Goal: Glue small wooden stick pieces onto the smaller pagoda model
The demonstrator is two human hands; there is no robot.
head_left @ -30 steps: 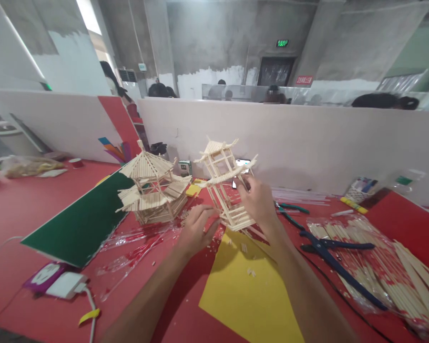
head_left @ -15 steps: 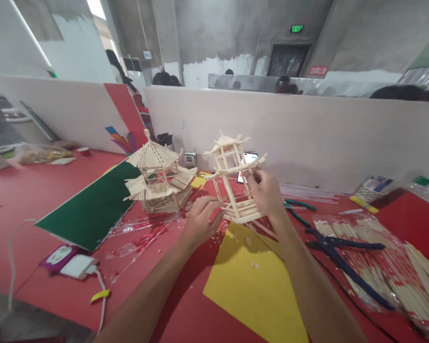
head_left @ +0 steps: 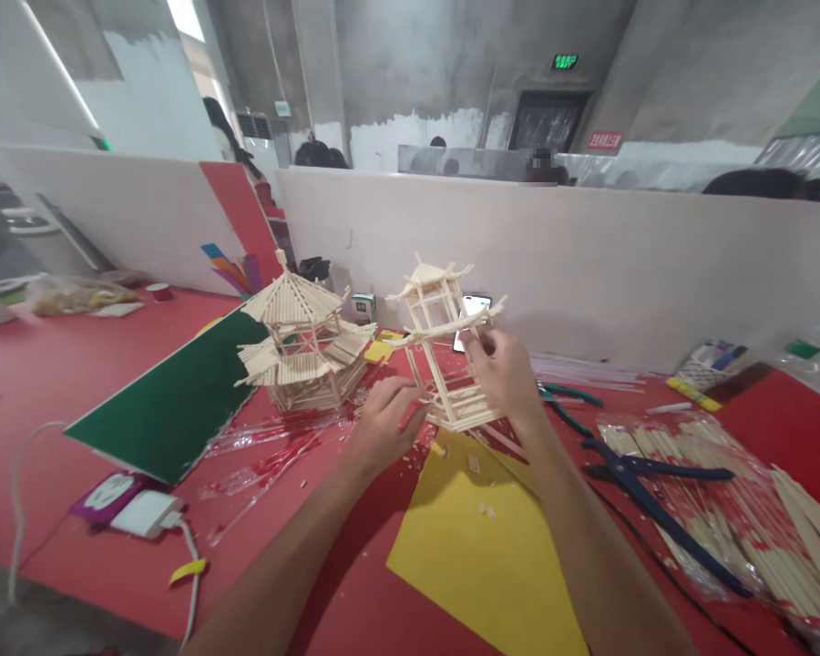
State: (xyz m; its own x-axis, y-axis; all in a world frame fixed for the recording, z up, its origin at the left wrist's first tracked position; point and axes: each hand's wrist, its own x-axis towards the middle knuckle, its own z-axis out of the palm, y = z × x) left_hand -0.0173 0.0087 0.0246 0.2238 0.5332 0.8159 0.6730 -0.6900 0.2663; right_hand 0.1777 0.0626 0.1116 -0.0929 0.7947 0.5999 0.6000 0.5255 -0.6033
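A tall, narrow tower model (head_left: pixel 439 310) built from thin wooden sticks stands at the far edge of a yellow sheet (head_left: pixel 478 556). My left hand (head_left: pixel 383 425) pinches the tower's lower left corner with curled fingers. My right hand (head_left: pixel 507 374) grips its right side, fingers closed around the middle eave level. A wider, finished stick pavilion (head_left: pixel 301 342) stands to the left, on the corner of a green board (head_left: pixel 170 401).
Blue-handled cutters (head_left: pixel 646 487) and a clear bag of wooden sticks (head_left: pixel 744 510) lie at right. A phone (head_left: pixel 473 310) leans on the white partition (head_left: pixel 588 264) behind the tower. A white charger with cable (head_left: pixel 147 515) lies at left. Heads of other people show beyond the partition.
The tower has gone from tilted to nearly upright between my hands. Both hands keep their hold on it. The view shifted slightly.
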